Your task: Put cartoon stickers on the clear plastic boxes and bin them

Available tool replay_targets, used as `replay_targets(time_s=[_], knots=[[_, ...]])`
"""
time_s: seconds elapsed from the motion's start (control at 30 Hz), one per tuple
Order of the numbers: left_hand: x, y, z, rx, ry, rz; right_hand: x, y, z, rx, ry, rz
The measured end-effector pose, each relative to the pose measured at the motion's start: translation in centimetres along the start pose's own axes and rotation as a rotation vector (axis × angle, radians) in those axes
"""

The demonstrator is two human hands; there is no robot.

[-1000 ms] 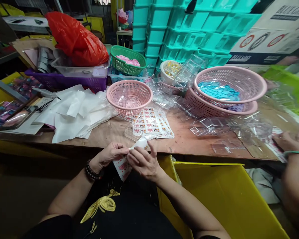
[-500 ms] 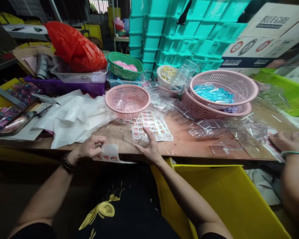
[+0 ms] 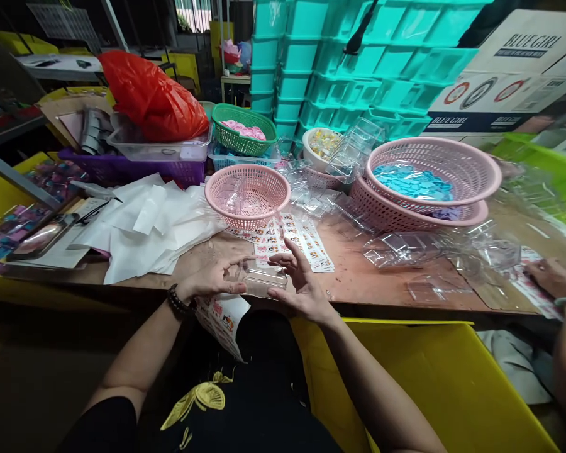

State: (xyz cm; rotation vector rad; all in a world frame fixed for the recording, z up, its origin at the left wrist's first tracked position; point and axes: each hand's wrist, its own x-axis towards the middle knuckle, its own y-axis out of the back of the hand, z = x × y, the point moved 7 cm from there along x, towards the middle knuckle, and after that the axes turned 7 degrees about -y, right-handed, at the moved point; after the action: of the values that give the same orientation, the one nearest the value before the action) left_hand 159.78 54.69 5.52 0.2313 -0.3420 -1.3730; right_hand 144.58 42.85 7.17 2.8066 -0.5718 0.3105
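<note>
A small clear plastic case is held at the table's near edge between my two hands. My left hand grips its left end, and a printed sticker sheet hangs down from under the same hand. My right hand touches the case's right end with its fingers curled and partly spread. Just beyond the case, more sticker sheets lie flat on the wooden table.
A small pink basket stands behind the stickers, with white paper sheets to its left. Stacked pink baskets holding blue pieces and loose clear cases lie right. A yellow bin sits below. Another person's hand rests far right.
My right hand lifted the clear case off the table and brought it toward me. My left hand moved right to meet it, and the sticker sheet now hangs below that hand.
</note>
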Motion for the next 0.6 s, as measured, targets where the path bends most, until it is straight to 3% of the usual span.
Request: replay_targets(time_s=[0.07,0.2,0.27,0.4,0.5,0.6], knots=[[0.6,-1.0,-0.3,-0.156,0.003,0.0,0.3,1.0,-0.4,-0.001,-0.025,0.044],[1.1,-3.2,-1.7,-0.602,0.024,0.126,-0.2,4.7,-3.3,-0.028,0.093,0.484],[1.2,-4.3,-1.9,-0.74,0.026,0.171,-0.8,5.5,-5.1,0.043,0.136,0.598],[1.2,-5.2,-0.9,-0.839,-0.012,0.236,-0.5,4.1,-5.9,0.149,-0.105,0.445],[1.0,-5.2,-0.4,-0.832,0.001,0.276,0.0,2.8,-4.6,0.197,-0.3,0.342],[0.9,-5.0,-0.2,-0.821,0.003,0.306,0.5,2.2,-3.1,0.252,-0.393,0.296]])
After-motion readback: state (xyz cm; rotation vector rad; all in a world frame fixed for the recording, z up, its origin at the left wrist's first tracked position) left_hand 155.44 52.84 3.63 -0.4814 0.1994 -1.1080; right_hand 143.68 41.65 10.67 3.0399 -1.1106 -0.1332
